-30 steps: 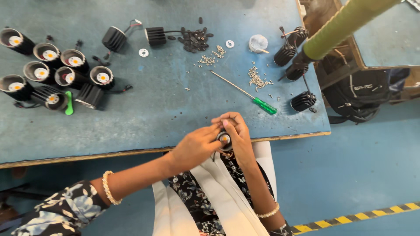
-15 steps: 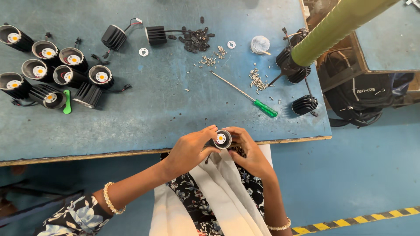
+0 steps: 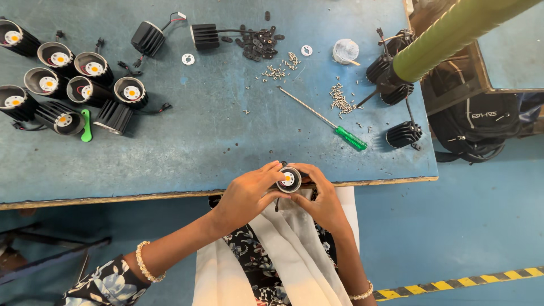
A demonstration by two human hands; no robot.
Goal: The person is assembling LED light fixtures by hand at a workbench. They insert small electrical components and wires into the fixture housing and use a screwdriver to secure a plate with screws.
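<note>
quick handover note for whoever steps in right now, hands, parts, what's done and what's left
Left hand and right hand: both grip one small round black lamp housing with a yellow centre disc, at the near edge of the blue worktable.
Parts: green-handled screwdriver lies untouched mid-table; small silver screws are heaped beyond it.
Done: seven like lamp housings are grouped far left.
Left: bare black finned heat sinks sit at right, unfitted.

Both hands, left hand (image 3: 246, 192) and right hand (image 3: 322, 199), grip one black lamp (image 3: 289, 179) at the table (image 3: 187, 153) edge, disc facing up (yellow centre). Screwdriver (image 3: 326, 120) lies on the table beyond, screws (image 3: 341, 100) near it. Finished lamps (image 3: 65, 85) cluster far left.
</note>
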